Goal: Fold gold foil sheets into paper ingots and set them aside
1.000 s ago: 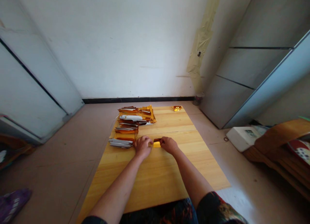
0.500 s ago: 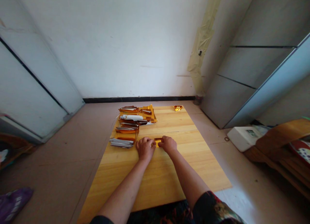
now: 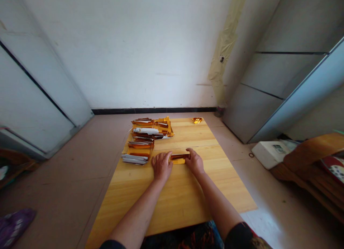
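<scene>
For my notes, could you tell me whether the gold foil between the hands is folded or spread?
Folded: the gold foil strip lies as a narrow, layered band between the left hand and right hand.

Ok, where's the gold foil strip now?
In the head view, the gold foil strip lies on the wooden board, between the left hand and right hand, just right of the stacked foil packets.
</scene>
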Demonstrator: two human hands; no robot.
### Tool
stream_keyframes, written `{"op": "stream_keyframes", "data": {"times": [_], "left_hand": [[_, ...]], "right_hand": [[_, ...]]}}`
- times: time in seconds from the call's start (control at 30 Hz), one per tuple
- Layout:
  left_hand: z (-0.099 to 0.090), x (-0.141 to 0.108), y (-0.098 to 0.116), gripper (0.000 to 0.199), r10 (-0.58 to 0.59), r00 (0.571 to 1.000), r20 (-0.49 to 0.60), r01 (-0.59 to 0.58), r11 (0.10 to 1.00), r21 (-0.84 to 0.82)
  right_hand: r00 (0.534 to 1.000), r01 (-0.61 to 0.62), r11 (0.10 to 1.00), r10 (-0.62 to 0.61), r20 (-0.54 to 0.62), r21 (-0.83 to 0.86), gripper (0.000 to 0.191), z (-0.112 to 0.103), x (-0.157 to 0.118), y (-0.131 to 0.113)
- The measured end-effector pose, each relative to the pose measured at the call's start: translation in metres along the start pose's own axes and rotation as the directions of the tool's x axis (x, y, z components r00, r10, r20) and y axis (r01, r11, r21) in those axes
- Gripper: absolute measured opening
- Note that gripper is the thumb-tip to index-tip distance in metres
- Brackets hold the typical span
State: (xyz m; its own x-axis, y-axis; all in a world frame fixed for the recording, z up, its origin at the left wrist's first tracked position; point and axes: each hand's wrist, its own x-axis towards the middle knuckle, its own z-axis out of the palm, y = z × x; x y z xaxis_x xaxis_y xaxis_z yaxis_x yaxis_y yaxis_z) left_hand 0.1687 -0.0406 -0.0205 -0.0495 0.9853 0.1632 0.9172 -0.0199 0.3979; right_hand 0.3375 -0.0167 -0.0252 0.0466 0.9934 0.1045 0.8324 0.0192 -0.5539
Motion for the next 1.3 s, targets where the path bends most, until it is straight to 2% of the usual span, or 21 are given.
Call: {"op": "stream_keyframes", "data": {"times": [0.13,0.3,0.47,0.63,0.83,0.97,1.07,1.17,1.3], "left_hand": [[0.000,-0.001,-0.001,0.042,0.026,1.000,-0.012,-0.026,1.000,0.004],[0.000,-0.002,-0.001,0.035,0.051,0.998,-0.030,-0.053,0.998,-0.038],[-0.002,-0.001,-0.001,0.026,0.079,0.997,0.005,-0.078,0.992,-0.100],[-0.002,0.000,-0.002,0.033,0.060,0.998,0.034,-0.055,0.991,-0.123],[-0.001,-0.001,-0.003,0.035,0.056,0.998,0.013,-0.054,0.989,-0.138],[-0.003,-0.001,-0.002,0.044,0.037,0.998,0.046,-0.031,0.991,-0.129],[-0.002,-0.002,-0.002,0.039,0.051,0.997,0.052,-0.044,0.991,-0.127],[-0.001,-0.002,-0.003,0.033,0.091,0.995,0.039,-0.086,0.987,-0.132],[0.001,-0.002,-0.007,0.033,0.132,0.991,0.016,-0.128,0.981,-0.145]], "right_hand": [[0.997,0.066,0.995,-0.069,-0.044,-0.075,0.023,-0.005,-0.006,-0.003],[0.991,0.120,0.988,-0.126,-0.051,-0.098,0.017,-0.007,-0.006,-0.007],[0.978,0.193,0.981,-0.190,-0.090,0.025,0.018,-0.002,-0.005,-0.005],[0.969,0.245,0.963,-0.240,-0.061,0.110,0.018,0.001,-0.006,0.000],[0.958,0.288,0.938,-0.282,-0.058,0.193,0.022,0.005,-0.012,0.011],[0.946,0.324,0.923,-0.323,-0.042,0.208,0.028,0.005,-0.019,0.019],[0.937,0.349,0.917,-0.348,-0.038,0.195,0.031,0.000,-0.024,0.023],[0.932,0.361,0.920,-0.359,-0.038,0.152,0.026,-0.010,-0.029,0.024],[0.877,0.478,0.869,-0.479,-0.028,0.127,0.021,-0.020,-0.034,0.025]]}}
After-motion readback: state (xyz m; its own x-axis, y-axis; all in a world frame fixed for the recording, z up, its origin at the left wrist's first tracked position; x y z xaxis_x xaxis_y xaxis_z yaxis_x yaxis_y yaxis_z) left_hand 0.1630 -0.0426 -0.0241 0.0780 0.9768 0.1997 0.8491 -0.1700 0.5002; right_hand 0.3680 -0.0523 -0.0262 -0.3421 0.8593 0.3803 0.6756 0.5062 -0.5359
